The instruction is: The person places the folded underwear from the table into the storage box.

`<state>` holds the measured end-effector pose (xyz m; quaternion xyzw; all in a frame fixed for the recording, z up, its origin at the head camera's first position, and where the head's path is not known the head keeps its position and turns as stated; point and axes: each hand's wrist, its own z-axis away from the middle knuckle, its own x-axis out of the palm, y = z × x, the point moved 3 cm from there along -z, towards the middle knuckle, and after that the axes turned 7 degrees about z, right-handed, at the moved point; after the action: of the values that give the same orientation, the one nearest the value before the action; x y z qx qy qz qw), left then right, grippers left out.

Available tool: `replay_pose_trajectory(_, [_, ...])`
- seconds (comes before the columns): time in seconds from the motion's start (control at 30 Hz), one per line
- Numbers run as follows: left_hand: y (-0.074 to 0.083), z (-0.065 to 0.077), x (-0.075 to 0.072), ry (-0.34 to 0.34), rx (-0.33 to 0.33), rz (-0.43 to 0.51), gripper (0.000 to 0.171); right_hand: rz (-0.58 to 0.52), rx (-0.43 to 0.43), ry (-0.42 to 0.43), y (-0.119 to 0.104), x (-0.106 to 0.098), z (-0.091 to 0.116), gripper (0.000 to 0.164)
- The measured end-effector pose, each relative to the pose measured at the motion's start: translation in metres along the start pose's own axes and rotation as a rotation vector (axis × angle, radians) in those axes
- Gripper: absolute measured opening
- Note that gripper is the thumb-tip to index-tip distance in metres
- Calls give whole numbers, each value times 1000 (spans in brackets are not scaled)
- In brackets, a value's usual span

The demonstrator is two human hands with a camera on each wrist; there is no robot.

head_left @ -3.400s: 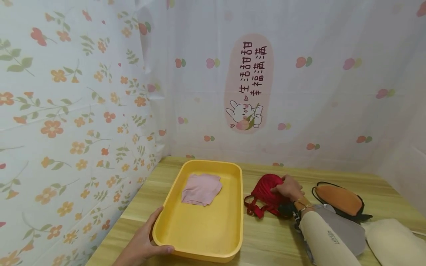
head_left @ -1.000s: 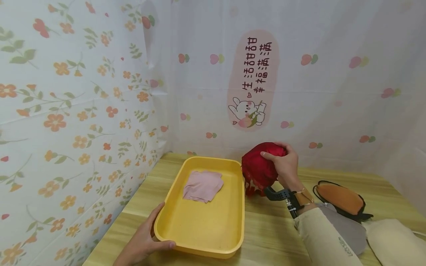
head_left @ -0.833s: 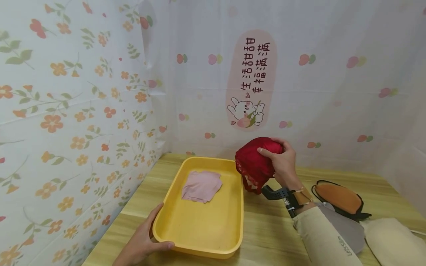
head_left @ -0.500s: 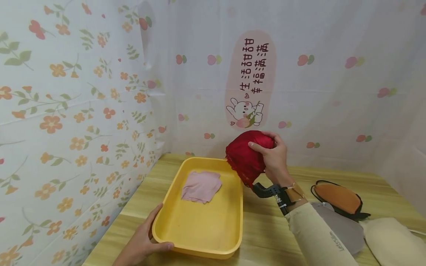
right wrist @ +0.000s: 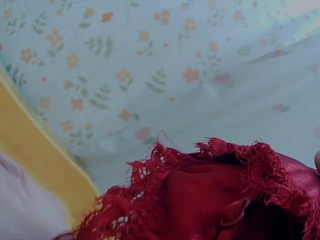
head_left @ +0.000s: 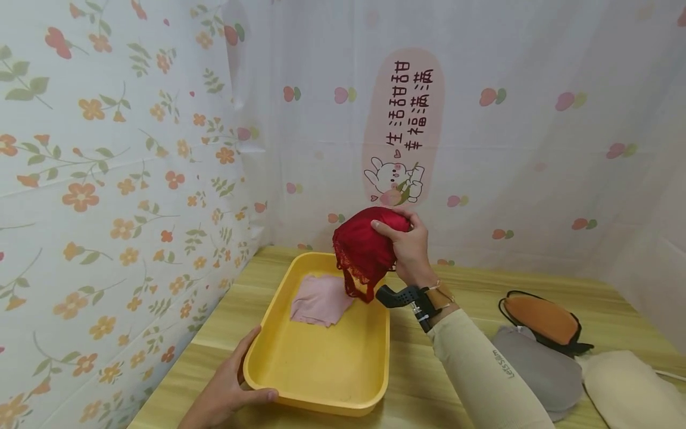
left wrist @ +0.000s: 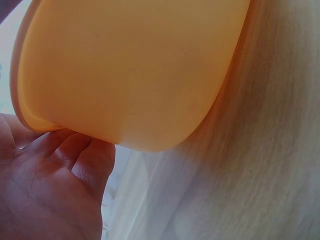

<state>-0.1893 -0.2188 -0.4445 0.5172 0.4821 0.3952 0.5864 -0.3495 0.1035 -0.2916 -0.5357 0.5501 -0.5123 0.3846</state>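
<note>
Head view: red garment point(head_left: 364, 241) slants, lace point(head_left: 349, 261) lower left.

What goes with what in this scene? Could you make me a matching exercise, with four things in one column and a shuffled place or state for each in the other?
Things
1. Red lacy garment
2. Pink cloth
3. Yellow tray
4. Orange item with black edging

Places and states
A. Lying inside a container
B. Lying on the table, right of the raised sleeve
C. Held up in the right hand
D. Held at one corner by the left hand

Right pairs: 1-C, 2-A, 3-D, 4-B
</note>
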Motion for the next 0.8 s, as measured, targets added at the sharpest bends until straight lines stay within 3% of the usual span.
replay_pose_trajectory(0.17, [-1,1,1,0,-13,19,111,9,84,-12,23,16,-2,55])
replay_pose_trajectory(0.47, [1,-1,-1,5,6,0,109,-18,226,-60,58,43,2,36])
replay_pose_trajectory(0.7, [0,-1,-1,22,-18,-3,110,-26,317,-102,86,64,13,40])
replay_pose_trajectory(0.8, [1,0,0,25,-29,-3,110,25,324,-101,98,71,17,40])
